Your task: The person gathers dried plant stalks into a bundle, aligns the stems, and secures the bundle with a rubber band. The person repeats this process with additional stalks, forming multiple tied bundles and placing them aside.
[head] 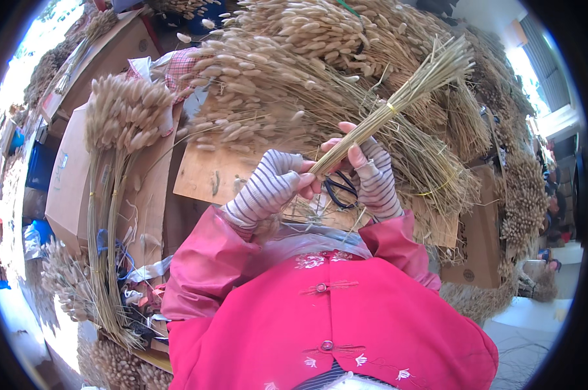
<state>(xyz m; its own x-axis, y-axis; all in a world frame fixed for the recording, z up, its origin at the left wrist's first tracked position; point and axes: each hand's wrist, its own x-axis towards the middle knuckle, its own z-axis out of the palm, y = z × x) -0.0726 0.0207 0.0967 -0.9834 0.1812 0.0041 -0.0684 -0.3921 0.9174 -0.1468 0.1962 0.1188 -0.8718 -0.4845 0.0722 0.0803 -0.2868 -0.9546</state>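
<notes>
Both my hands wear striped fingerless gloves and grip one bundle of dried stems (pixel 367 127), bound with a yellow band and pointing up to the right. My left hand (pixel 279 185) pinches the bundle near its lower end, where the flower heads are hidden or out of sight. My right hand (pixel 369 168) wraps around it a little higher. Black-handled scissors (pixel 340 190) lie below the bundle, between my hands, partly hidden. Beyond, a large pile of dried bunny-tail grass (pixel 274 73) covers much of the wooden board (pixel 211 178).
At the left, banded bunny-tail bunches (pixel 121 122) rest on a cardboard box (pixel 69 180). A red checked cloth (pixel 179 73) lies behind them. Another cardboard box (pixel 474 234) stands under the board's right side. More dried grass (pixel 523 204) is stacked at the far right.
</notes>
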